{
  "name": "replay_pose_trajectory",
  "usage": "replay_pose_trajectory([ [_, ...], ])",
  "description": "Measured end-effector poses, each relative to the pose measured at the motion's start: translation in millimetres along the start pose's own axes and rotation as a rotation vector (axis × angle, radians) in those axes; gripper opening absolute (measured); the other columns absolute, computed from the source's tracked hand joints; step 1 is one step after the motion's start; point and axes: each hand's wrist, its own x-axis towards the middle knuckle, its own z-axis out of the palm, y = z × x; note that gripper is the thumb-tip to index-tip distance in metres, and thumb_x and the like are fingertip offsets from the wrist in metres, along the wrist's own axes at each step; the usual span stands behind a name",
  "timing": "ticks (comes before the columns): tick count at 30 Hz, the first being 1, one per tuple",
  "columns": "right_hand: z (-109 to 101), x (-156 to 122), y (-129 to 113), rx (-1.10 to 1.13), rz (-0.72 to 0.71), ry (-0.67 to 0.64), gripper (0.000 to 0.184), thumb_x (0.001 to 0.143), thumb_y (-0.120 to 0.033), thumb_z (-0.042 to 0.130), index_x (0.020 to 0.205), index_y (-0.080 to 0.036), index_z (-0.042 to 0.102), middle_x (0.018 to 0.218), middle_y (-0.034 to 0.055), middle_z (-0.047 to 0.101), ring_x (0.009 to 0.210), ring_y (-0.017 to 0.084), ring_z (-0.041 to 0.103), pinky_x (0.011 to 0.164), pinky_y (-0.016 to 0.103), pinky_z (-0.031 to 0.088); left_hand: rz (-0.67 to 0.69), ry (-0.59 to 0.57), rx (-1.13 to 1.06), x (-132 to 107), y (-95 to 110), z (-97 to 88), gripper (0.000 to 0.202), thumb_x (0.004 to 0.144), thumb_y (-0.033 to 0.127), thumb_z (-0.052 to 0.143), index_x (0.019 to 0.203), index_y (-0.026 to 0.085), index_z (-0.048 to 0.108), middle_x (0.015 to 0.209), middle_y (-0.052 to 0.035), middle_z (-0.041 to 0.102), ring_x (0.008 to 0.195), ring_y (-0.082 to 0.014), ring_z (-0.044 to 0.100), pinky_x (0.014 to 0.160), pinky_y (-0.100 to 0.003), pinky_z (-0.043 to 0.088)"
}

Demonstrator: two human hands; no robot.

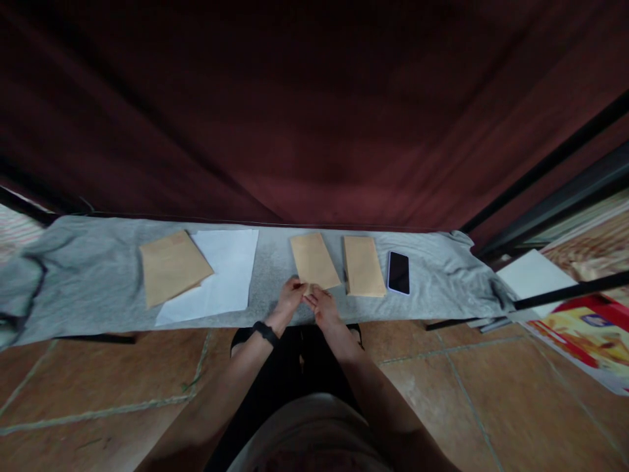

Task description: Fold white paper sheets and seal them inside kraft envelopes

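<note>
A brown envelope [314, 260] lies on the grey cloth [98, 282] in front of me. My left hand [289, 296] and my right hand [322, 305] meet at its near edge, fingers pinched on the flap or corner. A black band sits on my left wrist. Just to the right lies a second brown envelope [363, 265], and beside it a dark phone [398, 272], screen up. Further left, another brown envelope [173, 267] rests partly on white paper sheets [228, 269].
A dark red curtain [314, 118] hangs behind the cloth-covered surface. Tiled floor [98, 387] spreads below. At the right are black metal bars [565, 295], a white sheet [533, 275] and a red and yellow printed poster [590, 337].
</note>
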Motion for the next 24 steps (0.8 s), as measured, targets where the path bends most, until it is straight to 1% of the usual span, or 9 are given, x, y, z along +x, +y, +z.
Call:
replay_pose_trajectory([
  [4,0,-1,-3,0.113,0.143,-0.12,0.018,0.089,-0.038,0.061,0.084,-0.021,0.061,0.082,0.0072,0.075,0.083,0.023,0.075,0.087,0.044,0.061,-0.02,0.032,0.072,10,3,-7.5,0.012,0.076,0.028,0.067,0.078,0.02,0.059,0.069,0.0003,0.066,0.065,-0.0156,0.065,0.062,-0.026,0.05],
  [6,-5,-2,-8,-0.03,0.173,-0.187,0.02,0.094,-0.034,0.052,0.086,-0.019,0.063,0.086,0.0098,0.077,0.082,0.021,0.075,0.085,0.041,0.061,-0.049,0.025,0.115,15,7,-16.8,0.006,0.078,0.025,0.063,0.08,0.02,0.06,0.067,0.0003,0.066,0.062,-0.0156,0.065,0.06,-0.026,0.05],
  [7,-9,-3,-10,-0.148,0.147,-0.216,0.024,0.095,-0.032,0.048,0.089,-0.017,0.065,0.089,0.011,0.077,0.082,0.021,0.075,0.083,0.041,0.062,-0.065,0.019,0.135,18,10,-22.2,0.004,0.079,0.023,0.061,0.082,0.02,0.06,0.066,0.0005,0.066,0.059,-0.0156,0.065,0.058,-0.025,0.05],
  [10,-24,-8,-14,-0.447,-0.007,-0.202,0.032,0.097,-0.033,0.043,0.101,-0.015,0.069,0.097,0.0128,0.077,0.087,0.024,0.075,0.084,0.043,0.061,-0.101,0.011,0.198,21,15,-37.1,0.006,0.081,0.021,0.059,0.087,0.02,0.06,0.058,0.0024,0.064,0.053,-0.0147,0.065,0.053,-0.023,0.048],
  [12,-34,-10,-16,-0.56,-0.144,-0.142,0.032,0.097,-0.031,0.045,0.111,-0.017,0.069,0.114,0.0123,0.075,0.106,0.025,0.071,0.1,0.044,0.055,-0.112,0.009,0.234,21,16,-43.2,0.007,0.083,0.021,0.059,0.09,0.019,0.06,0.055,0.0035,0.062,0.05,-0.0136,0.064,0.051,-0.02,0.047],
  [14,-42,-12,-17,-0.763,-0.366,-0.148,0.035,0.098,-0.027,0.046,0.126,-0.02,0.066,0.135,0.0104,0.067,0.128,0.024,0.059,0.116,0.042,0.042,-0.115,0.004,0.26,20,17,-45.4,0.007,0.085,0.02,0.058,0.091,0.017,0.06,0.055,0.0032,0.062,0.05,-0.0126,0.064,0.05,-0.019,0.047],
  [17,-49,-12,-16,-1.207,-0.718,-0.261,0.043,0.101,-0.025,0.046,0.143,-0.021,0.055,0.152,0.0079,0.054,0.142,0.023,0.046,0.124,0.045,0.03,-0.121,-0.005,0.295,18,17,-43.9,0.006,0.088,0.02,0.056,0.093,0.017,0.059,0.058,0.0023,0.063,0.051,-0.0119,0.065,0.051,-0.018,0.048],
  [20,-50,-13,-13,-1.452,-0.838,-0.312,0.045,0.103,-0.027,0.047,0.148,-0.022,0.05,0.156,0.0067,0.048,0.145,0.023,0.042,0.126,0.048,0.025,-0.134,-0.01,0.337,17,17,-41.4,0.006,0.09,0.02,0.055,0.095,0.018,0.058,0.059,0.0026,0.064,0.052,-0.0118,0.066,0.052,-0.018,0.049],
  [24,-50,-14,-10,-1.526,-0.87,-0.315,0.048,0.105,-0.029,0.045,0.152,-0.021,0.045,0.159,0.0066,0.043,0.147,0.023,0.039,0.126,0.048,0.023,-0.136,-0.015,0.406,18,19,-41.5,0.007,0.091,0.023,0.055,0.096,0.02,0.058,0.056,0.0043,0.062,0.05,-0.0126,0.064,0.052,-0.019,0.047],
])
